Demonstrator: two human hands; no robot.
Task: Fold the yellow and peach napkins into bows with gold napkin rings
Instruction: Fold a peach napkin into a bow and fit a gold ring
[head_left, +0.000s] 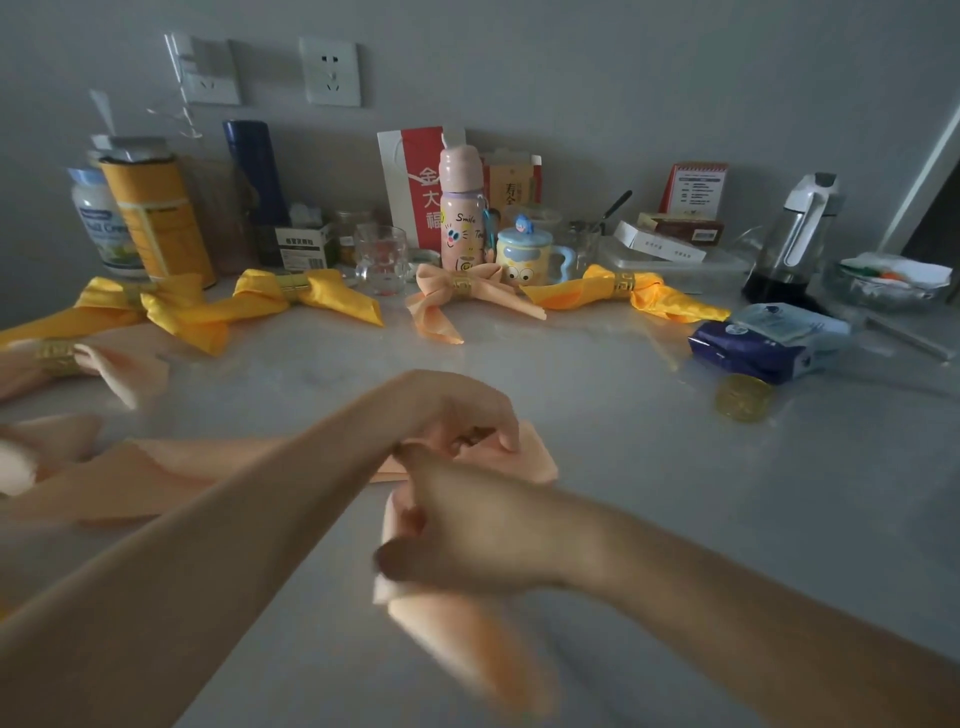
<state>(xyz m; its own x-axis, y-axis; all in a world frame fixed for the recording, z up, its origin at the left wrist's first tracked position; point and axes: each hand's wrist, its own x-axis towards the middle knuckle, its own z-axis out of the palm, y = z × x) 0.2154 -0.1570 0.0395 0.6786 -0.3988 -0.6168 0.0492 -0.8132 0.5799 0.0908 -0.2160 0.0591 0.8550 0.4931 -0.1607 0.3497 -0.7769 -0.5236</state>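
Both hands meet over a peach napkin (457, 639) at the middle of the table. My left hand (457, 410) pinches its bunched centre, where a bit of a gold napkin ring (475, 434) shows between the fingers. My right hand (467, 530) grips the same napkin just below; its loose tail hangs toward me, blurred. Along the back lie finished bows with gold rings: yellow bows (306, 296) (631, 291) (140, 306) and peach bows (462, 296) (78, 364). Another peach napkin (119, 478) lies flat at the left.
Bottles, a tin (156, 218), a glass (382, 260), a cartoon mug (527, 254), boxes and a kettle (789, 244) crowd the back edge against the wall. A blue tissue pack (769, 343) and a gold coin-like disc (743, 397) lie at the right.
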